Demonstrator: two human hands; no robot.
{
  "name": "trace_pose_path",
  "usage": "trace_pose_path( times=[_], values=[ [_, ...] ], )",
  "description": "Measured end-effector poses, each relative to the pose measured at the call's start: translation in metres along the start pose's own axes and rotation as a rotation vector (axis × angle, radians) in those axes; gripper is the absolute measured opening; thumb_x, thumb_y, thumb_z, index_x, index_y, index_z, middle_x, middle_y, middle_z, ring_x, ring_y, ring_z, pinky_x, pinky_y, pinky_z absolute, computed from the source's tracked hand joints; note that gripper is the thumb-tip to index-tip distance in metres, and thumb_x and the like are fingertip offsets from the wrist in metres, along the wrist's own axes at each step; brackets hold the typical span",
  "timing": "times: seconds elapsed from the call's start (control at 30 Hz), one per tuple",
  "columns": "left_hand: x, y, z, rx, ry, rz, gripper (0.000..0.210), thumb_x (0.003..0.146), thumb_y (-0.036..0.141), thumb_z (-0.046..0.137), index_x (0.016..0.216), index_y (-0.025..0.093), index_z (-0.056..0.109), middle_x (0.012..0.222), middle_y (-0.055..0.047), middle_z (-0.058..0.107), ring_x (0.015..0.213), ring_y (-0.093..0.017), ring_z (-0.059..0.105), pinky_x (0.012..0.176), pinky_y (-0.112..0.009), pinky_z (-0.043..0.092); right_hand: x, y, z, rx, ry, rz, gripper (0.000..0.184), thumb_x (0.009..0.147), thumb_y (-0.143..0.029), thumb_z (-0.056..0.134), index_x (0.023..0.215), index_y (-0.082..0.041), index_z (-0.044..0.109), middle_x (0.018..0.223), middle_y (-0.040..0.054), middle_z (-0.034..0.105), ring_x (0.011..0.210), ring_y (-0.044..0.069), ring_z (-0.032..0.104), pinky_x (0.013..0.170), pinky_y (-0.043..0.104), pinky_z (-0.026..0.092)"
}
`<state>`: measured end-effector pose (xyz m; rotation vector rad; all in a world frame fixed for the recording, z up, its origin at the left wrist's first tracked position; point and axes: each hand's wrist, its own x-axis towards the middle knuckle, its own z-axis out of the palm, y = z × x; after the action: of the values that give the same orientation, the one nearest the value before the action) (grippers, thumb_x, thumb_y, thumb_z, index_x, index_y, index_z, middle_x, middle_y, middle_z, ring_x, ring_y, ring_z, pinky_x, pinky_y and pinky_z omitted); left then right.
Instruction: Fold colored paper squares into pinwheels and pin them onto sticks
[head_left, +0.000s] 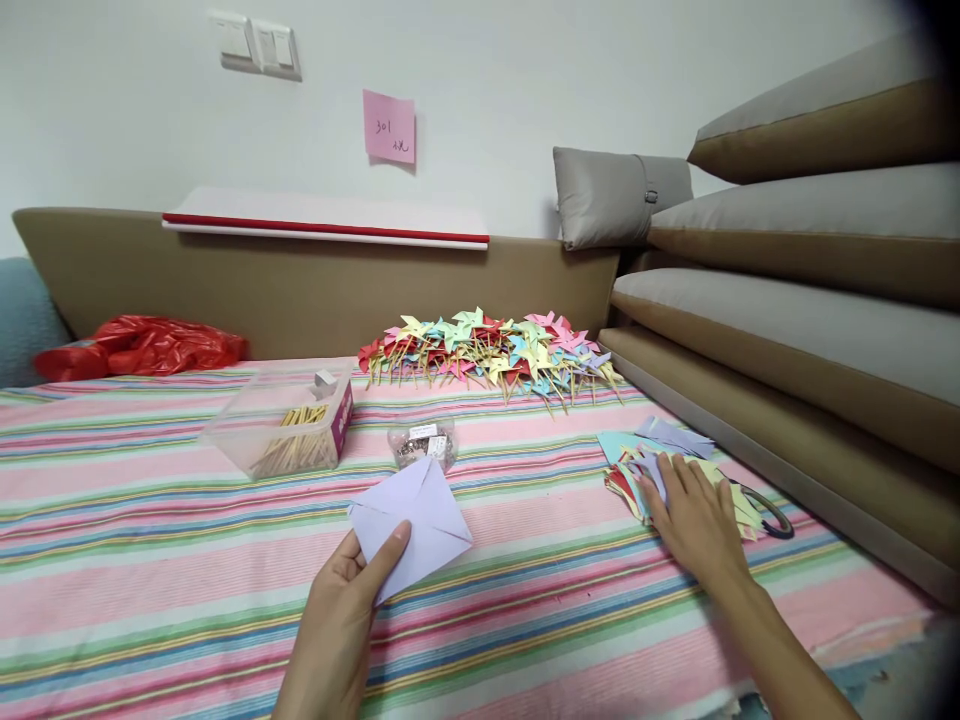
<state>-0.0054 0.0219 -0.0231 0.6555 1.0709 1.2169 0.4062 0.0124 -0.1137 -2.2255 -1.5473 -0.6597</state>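
Note:
My left hand (349, 600) pinches a lavender paper square (416, 520) between thumb and fingers. Slits run in from the square's corners toward its middle. On the right, my right hand (694, 515) lies palm down with fingers stretched out over a pile of cut colored paper (626, 490). Beside that hand, a dark looped handle (776, 515), which looks like scissors, sticks out from under the papers. Just beyond the lavender square stands a small clear tub (424, 442) with small dark pieces in it.
At the left, a clear plastic box (240, 430) holds thin wooden sticks (300, 440). Paper pinwheels (487, 350) on sticks are heaped at the back. A red plastic bag (165, 345) lies back left. Stacked cushions (795, 320) border the right side. Striped cloth (525, 620) covers the surface.

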Motion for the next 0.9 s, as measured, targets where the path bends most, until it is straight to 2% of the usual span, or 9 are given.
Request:
trace_pose_path(
  times=[0.1,0.2,0.23,0.27,0.37,0.43,0.5,0.67,0.9],
  values=[
    [0.0,-0.003,0.002,-0.012,-0.012,0.006,0.064,0.073,0.032,0.088,0.132,0.019,0.065,0.116,-0.008,0.079,0.103,-0.023,0.075,0.081,-0.024,0.059,0.005,0.002,-0.012,0.071,0.063,-0.004,0.07,0.102,-0.053,0.026,0.137,0.001,0.056,0.14,0.0307,0.058,0.133,0.048,0.049,0.109,0.075,0.027],
    [0.001,-0.008,0.005,-0.03,-0.034,-0.005,0.065,0.072,0.032,0.088,0.131,0.017,0.065,0.115,-0.01,0.08,0.102,-0.025,0.075,0.084,-0.028,0.059,0.004,-0.025,-0.034,0.168,0.184,-0.007,0.065,0.103,-0.05,0.032,0.134,0.002,0.056,0.138,0.0323,0.058,0.133,0.049,0.049,0.109,0.076,0.025],
    [0.001,-0.01,0.006,-0.037,-0.042,-0.007,0.065,0.072,0.033,0.089,0.13,0.017,0.066,0.115,-0.01,0.079,0.102,-0.026,0.075,0.085,-0.029,0.059,0.002,-0.042,-0.044,0.213,0.222,-0.021,0.06,0.103,-0.046,0.032,0.133,0.0,0.056,0.135,0.0302,0.06,0.13,0.045,0.052,0.11,0.072,0.03],
    [0.0,-0.012,0.008,-0.043,-0.051,-0.009,0.064,0.072,0.033,0.089,0.13,0.016,0.066,0.115,-0.011,0.079,0.102,-0.026,0.075,0.086,-0.03,0.059,-0.001,-0.062,-0.054,0.268,0.24,-0.062,0.053,0.104,-0.042,0.034,0.133,-0.003,0.056,0.129,0.026,0.064,0.124,0.039,0.057,0.107,0.063,0.04],
    [-0.002,-0.013,0.016,-0.058,-0.072,0.011,0.061,0.073,0.033,0.088,0.128,0.015,0.068,0.114,-0.012,0.079,0.102,-0.027,0.075,0.087,-0.031,0.058,-0.012,-0.132,-0.084,0.445,0.221,-0.293,0.037,0.1,-0.03,0.047,0.135,-0.02,0.054,0.123,0.0131,0.065,0.118,0.025,0.061,0.102,0.042,0.052],
    [-0.004,-0.012,0.021,-0.071,-0.077,0.046,0.059,0.073,0.032,0.088,0.126,0.015,0.069,0.112,-0.012,0.08,0.1,-0.027,0.076,0.087,-0.032,0.058,-0.02,-0.172,-0.098,0.645,0.194,-0.611,0.042,0.093,-0.019,0.058,0.134,-0.023,0.055,0.128,0.0137,0.059,0.119,0.027,0.057,0.1,0.046,0.053],
    [-0.004,-0.01,0.023,-0.097,-0.064,0.082,0.059,0.071,0.031,0.089,0.124,0.015,0.07,0.11,-0.011,0.081,0.099,-0.027,0.076,0.087,-0.034,0.058,-0.025,-0.198,-0.104,0.709,0.176,-0.758,0.046,0.089,-0.014,0.063,0.134,-0.024,0.056,0.136,0.0144,0.052,0.126,0.03,0.051,0.099,0.05,0.052],
    [-0.005,-0.008,0.015,-0.099,-0.082,0.049,0.062,0.071,0.03,0.089,0.127,0.015,0.069,0.109,-0.012,0.081,0.101,-0.028,0.075,0.09,-0.035,0.057,-0.027,-0.212,-0.1,0.76,0.254,-0.764,0.042,0.087,-0.002,0.063,0.122,-0.025,0.061,0.137,0.0139,0.048,0.124,0.031,0.049,0.094,0.052,0.052],
    [-0.015,-0.005,0.009,-0.091,-0.182,0.041,0.067,0.077,0.029,0.085,0.139,0.018,0.061,0.117,-0.012,0.078,0.107,-0.029,0.073,0.094,-0.037,0.055,-0.032,-0.214,-0.106,0.862,0.234,-0.741,0.034,0.087,-0.004,0.068,0.113,-0.025,0.065,0.133,0.0111,0.049,0.119,0.028,0.05,0.092,0.049,0.054]
  ],
)
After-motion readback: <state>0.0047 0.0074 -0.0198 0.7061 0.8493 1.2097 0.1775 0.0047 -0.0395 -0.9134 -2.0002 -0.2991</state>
